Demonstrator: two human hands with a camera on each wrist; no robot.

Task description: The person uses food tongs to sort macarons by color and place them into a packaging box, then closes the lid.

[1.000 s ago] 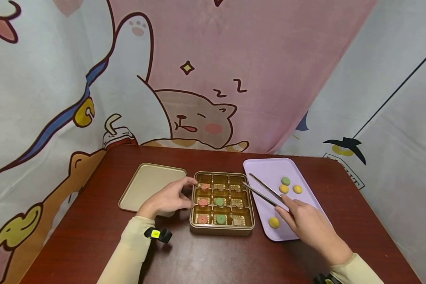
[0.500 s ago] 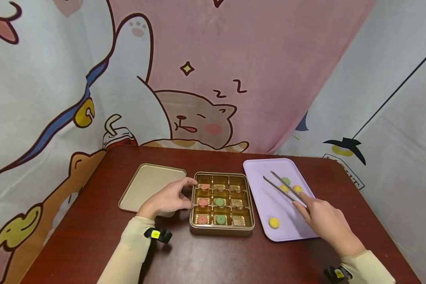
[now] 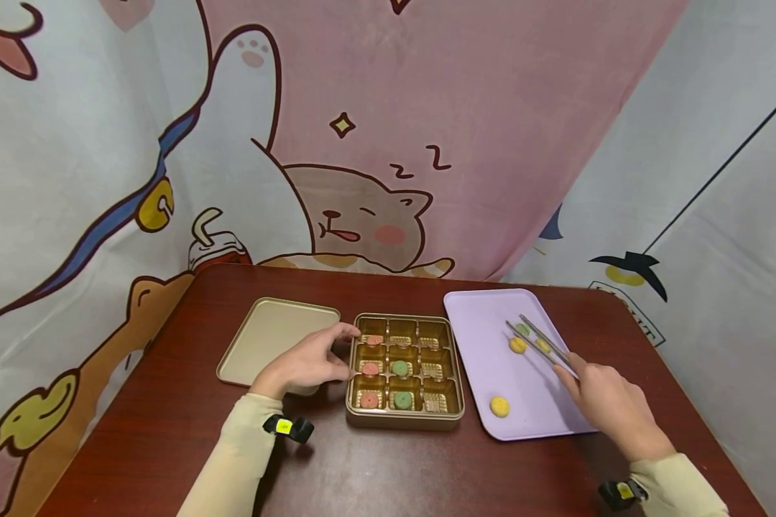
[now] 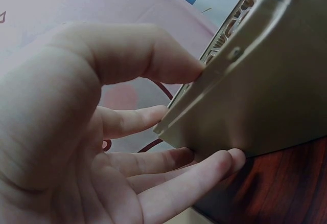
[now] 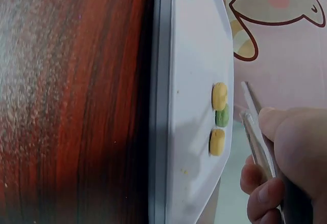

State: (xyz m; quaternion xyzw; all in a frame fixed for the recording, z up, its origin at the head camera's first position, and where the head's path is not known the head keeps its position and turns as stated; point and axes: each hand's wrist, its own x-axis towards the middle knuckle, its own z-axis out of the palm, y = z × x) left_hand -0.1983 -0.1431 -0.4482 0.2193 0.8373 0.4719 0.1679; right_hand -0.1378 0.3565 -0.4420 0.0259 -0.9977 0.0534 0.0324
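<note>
My right hand (image 3: 611, 406) holds metal tongs (image 5: 259, 147), their two arms apart with nothing between the tips. The tips hang over the lilac tray (image 3: 530, 402), overlapping a green cookie (image 5: 222, 116) and a yellow cookie (image 5: 217, 142) in the head view. Beside these lies another yellow cookie (image 3: 517, 345); one more yellow cookie (image 3: 500, 407) is near the tray's front. With relaxed fingers, my left hand (image 3: 307, 362) touches the left side of a gold tin (image 3: 404, 421), thumb tip at its rim. Its nine-pocket insert bears pink cookies (image 3: 370, 400) on the left and green cookies (image 3: 402, 400) in the middle.
A flat gold lid (image 3: 274, 334) lies left of the tin, partly under my left hand in the head view. The dark wooden table (image 3: 388, 474) ends at a cartoon-printed cloth (image 3: 478, 179) at the back.
My right hand has moved the tongs from the tin's right edge rightward over the far group of cookies on the tray. My left hand has stayed at the tin.
</note>
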